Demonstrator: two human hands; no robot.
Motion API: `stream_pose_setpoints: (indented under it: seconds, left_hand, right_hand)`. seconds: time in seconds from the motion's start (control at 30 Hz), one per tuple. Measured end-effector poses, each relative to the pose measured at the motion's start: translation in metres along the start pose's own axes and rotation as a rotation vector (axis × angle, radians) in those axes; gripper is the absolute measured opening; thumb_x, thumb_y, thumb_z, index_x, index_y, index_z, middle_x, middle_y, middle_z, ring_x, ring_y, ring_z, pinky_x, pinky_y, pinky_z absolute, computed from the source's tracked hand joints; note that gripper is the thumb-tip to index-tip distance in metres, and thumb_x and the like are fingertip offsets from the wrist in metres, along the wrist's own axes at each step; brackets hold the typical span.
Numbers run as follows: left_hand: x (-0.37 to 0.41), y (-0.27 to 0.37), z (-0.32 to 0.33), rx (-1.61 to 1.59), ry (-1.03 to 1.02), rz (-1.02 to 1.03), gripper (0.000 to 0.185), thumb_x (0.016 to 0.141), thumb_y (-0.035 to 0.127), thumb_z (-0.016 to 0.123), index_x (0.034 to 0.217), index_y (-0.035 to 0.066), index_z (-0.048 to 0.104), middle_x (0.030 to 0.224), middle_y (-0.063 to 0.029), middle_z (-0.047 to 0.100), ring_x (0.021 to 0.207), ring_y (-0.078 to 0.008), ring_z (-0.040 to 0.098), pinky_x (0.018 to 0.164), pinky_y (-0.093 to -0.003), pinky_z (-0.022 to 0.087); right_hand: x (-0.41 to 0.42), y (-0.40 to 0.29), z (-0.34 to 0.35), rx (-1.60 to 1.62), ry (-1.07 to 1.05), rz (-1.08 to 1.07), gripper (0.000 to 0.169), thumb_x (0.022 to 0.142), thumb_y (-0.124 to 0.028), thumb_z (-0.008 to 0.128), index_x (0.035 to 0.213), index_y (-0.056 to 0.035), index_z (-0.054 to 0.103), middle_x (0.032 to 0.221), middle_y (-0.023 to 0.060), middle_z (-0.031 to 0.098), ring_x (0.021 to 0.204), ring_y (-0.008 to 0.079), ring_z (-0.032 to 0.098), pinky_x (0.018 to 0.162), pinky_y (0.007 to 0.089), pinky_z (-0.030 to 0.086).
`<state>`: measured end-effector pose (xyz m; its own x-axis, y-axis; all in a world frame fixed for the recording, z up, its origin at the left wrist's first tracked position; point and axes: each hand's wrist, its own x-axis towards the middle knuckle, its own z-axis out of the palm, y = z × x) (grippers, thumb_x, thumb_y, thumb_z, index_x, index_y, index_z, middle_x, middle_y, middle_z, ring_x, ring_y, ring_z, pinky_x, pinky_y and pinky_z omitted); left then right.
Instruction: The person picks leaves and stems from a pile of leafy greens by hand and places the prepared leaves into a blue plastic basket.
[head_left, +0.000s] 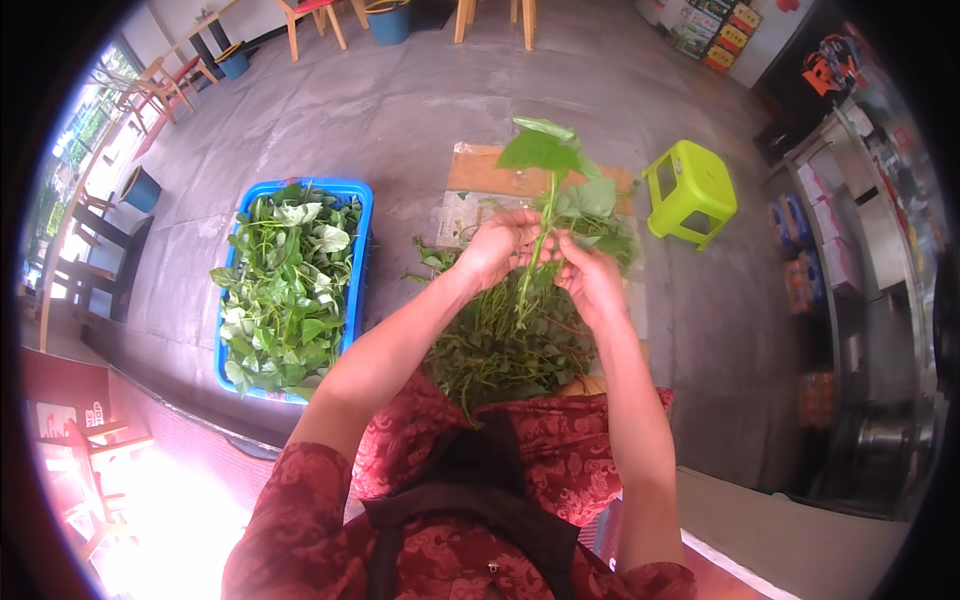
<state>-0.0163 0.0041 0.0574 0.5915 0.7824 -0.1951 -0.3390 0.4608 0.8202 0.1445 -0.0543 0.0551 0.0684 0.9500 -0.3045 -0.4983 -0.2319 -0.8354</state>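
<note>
Between both hands stands a leafy green stem (551, 199), its broad leaves pointing away from me. My left hand (501, 247) pinches the stem from the left side. On the right, my right hand (592, 276) has thumb and fingers closed at the stem and its leaf stalks; the exact fingertip contact is partly hidden. Below the hands lies a large heap of leafy stems (517, 352), reaching back to my knees. To the left, a blue plastic basket (364, 247) is piled full with picked-looking green leaves (289, 292).
Flattened cardboard (480, 169) lies on the grey floor (405, 105) under the heap. A lime-green plastic stool (694, 187) stands at the right. Farther right runs a shelf unit (862, 225) with packages. Wooden chairs (161, 86) and blue bins (140, 187) stand at the left.
</note>
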Motion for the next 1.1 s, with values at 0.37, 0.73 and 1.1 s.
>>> stream_pose_setpoints:
  seconds: [0.37,0.73,1.1]
  left_hand:
    - [-0.005,-0.007,0.012,0.103,0.072,-0.015,0.018,0.086,0.008,0.055,0.101,-0.002,0.056,0.082,-0.0071,0.062,0.070,-0.0146,0.061,0.056,-0.0263,0.050]
    - [0.011,-0.029,0.006,-0.143,0.337,0.134,0.017,0.080,0.004,0.056,0.095,-0.003,0.059,0.068,-0.0022,0.056,0.059,-0.0089,0.051,0.052,-0.0196,0.040]
    - [0.000,-0.022,0.019,-0.186,0.236,-0.049,0.028,0.092,0.028,0.052,0.097,0.001,0.059,0.080,-0.0040,0.057,0.073,-0.0146,0.050,0.060,-0.0316,0.040]
  right_hand:
    - [-0.004,0.009,0.015,-0.066,0.174,-0.153,0.021,0.079,-0.016,0.071,0.093,-0.0048,0.061,0.075,0.0011,0.061,0.059,0.0082,0.052,0.051,0.0223,0.038]
    - [0.006,0.026,0.026,0.104,0.378,-0.317,0.024,0.082,-0.012,0.069,0.096,0.0006,0.054,0.076,0.0055,0.059,0.058,0.0139,0.052,0.053,0.0273,0.045]
    - [-0.010,0.026,0.034,-0.043,0.283,-0.291,0.031,0.080,-0.008,0.070,0.101,-0.0031,0.048,0.078,0.0056,0.060,0.053,0.0112,0.051,0.045,0.0240,0.042]
